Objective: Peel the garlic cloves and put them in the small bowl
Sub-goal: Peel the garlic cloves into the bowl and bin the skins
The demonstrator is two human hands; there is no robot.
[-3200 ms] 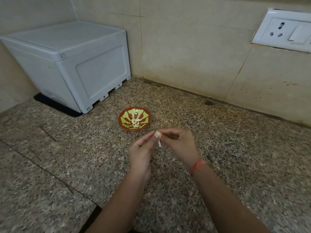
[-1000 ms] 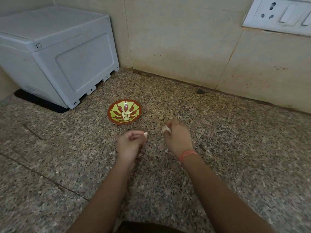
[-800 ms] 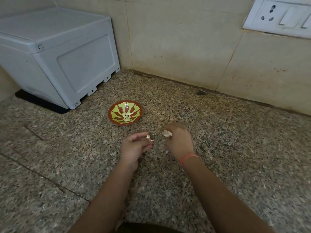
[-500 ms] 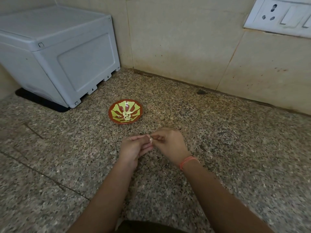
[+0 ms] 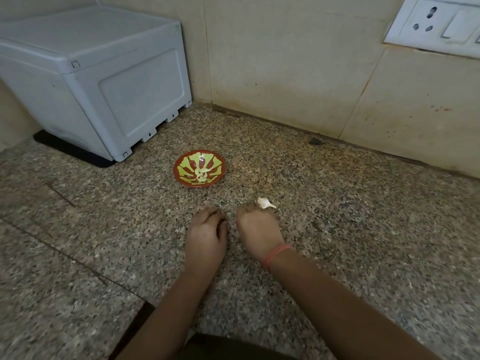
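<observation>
The small red bowl (image 5: 181, 178) with a green leaf pattern stands on the granite counter and holds several peeled garlic cloves (image 5: 201, 175) at its middle. Nearer to me, my left hand (image 5: 206, 235) and my right hand (image 5: 259, 229) are low over the counter side by side, backs up and fingers curled under. What the fingers hold is hidden. A white piece of garlic (image 5: 265, 203) lies on the counter just beyond my right hand's knuckles. I cannot tell whether it is a clove or skin.
A grey plastic box (image 5: 104, 81) on a black mat stands at the back left against the tiled wall. A white socket and switch plate (image 5: 439, 24) is on the wall at the upper right. The speckled counter (image 5: 363, 229) stretches to the right.
Both hands worked a clove held up between their fingertips; now they have dropped to the counter and moved apart. A white piece now lies by my right hand.
</observation>
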